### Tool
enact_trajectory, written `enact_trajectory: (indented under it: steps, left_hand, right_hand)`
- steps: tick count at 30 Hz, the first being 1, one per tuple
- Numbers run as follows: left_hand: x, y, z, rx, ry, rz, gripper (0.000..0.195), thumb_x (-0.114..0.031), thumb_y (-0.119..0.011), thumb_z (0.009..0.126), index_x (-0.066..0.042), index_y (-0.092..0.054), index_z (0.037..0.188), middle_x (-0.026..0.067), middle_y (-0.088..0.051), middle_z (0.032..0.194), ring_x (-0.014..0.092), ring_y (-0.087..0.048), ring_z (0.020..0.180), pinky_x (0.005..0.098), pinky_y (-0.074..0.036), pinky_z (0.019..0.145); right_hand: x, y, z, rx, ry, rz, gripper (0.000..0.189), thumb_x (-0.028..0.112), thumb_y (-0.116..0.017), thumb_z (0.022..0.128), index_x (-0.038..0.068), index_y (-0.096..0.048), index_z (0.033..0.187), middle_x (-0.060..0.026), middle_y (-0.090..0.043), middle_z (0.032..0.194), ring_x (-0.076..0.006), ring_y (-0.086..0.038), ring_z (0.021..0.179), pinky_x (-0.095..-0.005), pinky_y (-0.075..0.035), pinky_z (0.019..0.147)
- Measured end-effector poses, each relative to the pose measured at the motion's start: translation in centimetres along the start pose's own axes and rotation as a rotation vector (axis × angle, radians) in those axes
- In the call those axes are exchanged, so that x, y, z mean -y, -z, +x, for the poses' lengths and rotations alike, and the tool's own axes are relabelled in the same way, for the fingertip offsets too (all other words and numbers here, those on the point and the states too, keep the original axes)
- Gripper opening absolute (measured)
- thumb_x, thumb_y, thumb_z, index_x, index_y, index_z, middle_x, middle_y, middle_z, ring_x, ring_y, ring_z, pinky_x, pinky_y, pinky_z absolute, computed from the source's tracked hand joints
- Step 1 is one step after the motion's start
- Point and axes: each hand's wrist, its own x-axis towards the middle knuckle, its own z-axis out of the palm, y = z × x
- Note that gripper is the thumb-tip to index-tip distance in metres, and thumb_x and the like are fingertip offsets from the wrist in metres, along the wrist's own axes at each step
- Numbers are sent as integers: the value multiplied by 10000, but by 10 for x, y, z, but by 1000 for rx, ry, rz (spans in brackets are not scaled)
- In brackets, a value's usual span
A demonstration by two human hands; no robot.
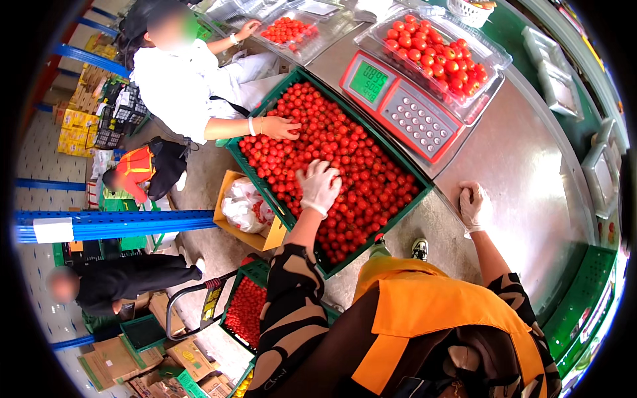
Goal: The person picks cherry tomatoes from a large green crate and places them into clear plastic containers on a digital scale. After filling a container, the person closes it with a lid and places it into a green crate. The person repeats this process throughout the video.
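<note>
In a clear glove, my left hand point(321, 188) reaches down onto the cherry tomatoes point(358, 149) that fill a green plastic crate point(403, 216). Its fingers are bent among the fruit; whether any are gripped is hidden. Also gloved, my right hand point(475, 206) rests with curled fingers on the edge of the steel table point(522, 174), and nothing shows in it. Beyond the crate stands a red digital scale point(418, 117) with a lit green display. On the scale is an open clear plastic clamshell box point(482, 107) holding a heap of tomatoes point(433, 54).
Across the crate, a co-worker's bare hand point(281, 128) touches the tomatoes; their other hand point(247, 30) is by another filled clear box point(308, 42). A cardboard box point(224, 209) with white bags sits below left. Further off are a cart handle point(174, 308) and blue rack beams point(149, 224).
</note>
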Motion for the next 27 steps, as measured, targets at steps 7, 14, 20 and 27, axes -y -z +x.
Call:
enact_trajectory:
  steps: [7,14,20,27]
  left_hand:
    - [17,-6,-87,53,289,-177,334,-379,-566,943,-234,-641,1235,93,-379,1532,381,-323,1408,682,-249,1081]
    - [10,-8,42,-550,-56,-182,161,-201,-537,938,-109,-669,950,101,-686,1067,322,-628,1015,454,-498,831]
    - [-1,-22,187,16,532,-129,319,-366,-510,930,-146,-636,1124,164,-633,1130,347,-599,1100,486,-490,898]
    - [-42,-11,139,207,364,99,369,-410,-479,938,-218,-573,1238,79,-555,1290,289,-527,1237,667,-374,987]
  right_hand:
    - [8,-3,5,5,-16,31,87,117,-607,855,160,-663,907,-52,-674,826,-245,-654,774,-346,-518,722]
    - [15,2,5,-17,-33,24,74,123,-602,856,154,-659,893,-53,-663,803,-243,-644,746,-352,-515,706]
    - [6,-1,6,-21,50,-17,72,119,-597,859,135,-653,902,-65,-655,794,-252,-634,731,-362,-511,687]
    - [4,-4,4,-30,-43,44,80,116,-597,857,137,-654,909,-73,-663,812,-262,-645,748,-368,-515,698]
